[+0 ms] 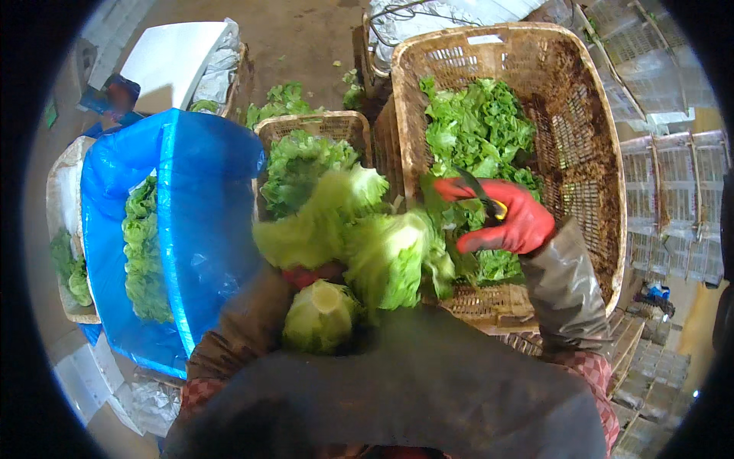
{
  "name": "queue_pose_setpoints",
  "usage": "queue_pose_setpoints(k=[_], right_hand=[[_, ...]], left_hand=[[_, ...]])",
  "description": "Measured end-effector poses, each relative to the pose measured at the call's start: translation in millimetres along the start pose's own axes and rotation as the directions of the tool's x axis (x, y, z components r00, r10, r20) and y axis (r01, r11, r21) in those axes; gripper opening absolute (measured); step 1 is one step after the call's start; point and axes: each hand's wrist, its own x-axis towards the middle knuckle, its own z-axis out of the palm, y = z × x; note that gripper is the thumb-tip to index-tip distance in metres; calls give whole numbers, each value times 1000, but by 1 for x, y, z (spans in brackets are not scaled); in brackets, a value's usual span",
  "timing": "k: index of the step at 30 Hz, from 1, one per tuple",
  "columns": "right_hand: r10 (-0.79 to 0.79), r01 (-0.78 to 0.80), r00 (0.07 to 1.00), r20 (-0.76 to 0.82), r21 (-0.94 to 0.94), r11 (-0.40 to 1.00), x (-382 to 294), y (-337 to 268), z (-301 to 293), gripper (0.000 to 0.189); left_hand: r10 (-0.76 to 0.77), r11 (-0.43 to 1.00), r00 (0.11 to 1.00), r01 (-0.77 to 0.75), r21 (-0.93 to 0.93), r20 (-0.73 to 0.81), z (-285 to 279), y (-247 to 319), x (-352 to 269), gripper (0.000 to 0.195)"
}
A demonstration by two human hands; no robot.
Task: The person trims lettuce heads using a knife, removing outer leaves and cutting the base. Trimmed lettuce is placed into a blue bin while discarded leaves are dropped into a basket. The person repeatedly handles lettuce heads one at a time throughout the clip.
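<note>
My right hand (504, 221), in a red glove, grips a knife (498, 207) with a yellow-and-black handle and a dark curved blade. It is above the near left part of a large brown plastic crate (610, 189) that holds loose lettuce leaves (476, 123). My left hand (312, 274), also red-gloved, is mostly hidden by leaves and cups the far side of a lettuce head (320, 318), whose pale cut stem faces up. Large outer lettuce leaves (395, 258), blurred in places, spread between my hands.
On the left, a crate lined with blue plastic film (215, 218) holds a row of lettuce heads (143, 252). Ahead, a smaller brown crate (312, 119) is filled with lettuce leaves. White foam boxes (172, 57) stand far left; stacked pale crates (671, 183) stand right.
</note>
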Motion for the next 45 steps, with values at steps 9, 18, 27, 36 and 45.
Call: queue_pose_setpoints(k=[9, 18, 27, 36, 45], right_hand=[[-466, 205, 856, -225, -680, 704, -2, 37, 67, 55], [-614, 613, 788, 50, 32, 789, 28, 61, 139, 55], [264, -644, 578, -772, -232, 729, 99, 289, -234, 63], [-400, 7, 844, -358, -738, 674, 17, 205, -92, 35], [-455, 518, 785, -419, 42, 854, -40, 100, 63, 29]], left_hand=[[91, 994, 976, -78, 73, -197, 16, 28, 2, 65], [-147, 986, 969, 159, -42, 200, 41, 88, 60, 50], [-348, 929, 933, 357, -95, 93, 5, -55, 48, 69], [-264, 843, 942, 331, -425, 209, 37, -12, 79, 80], [97, 701, 977, -204, 684, 191, 61, 55, 69, 64]])
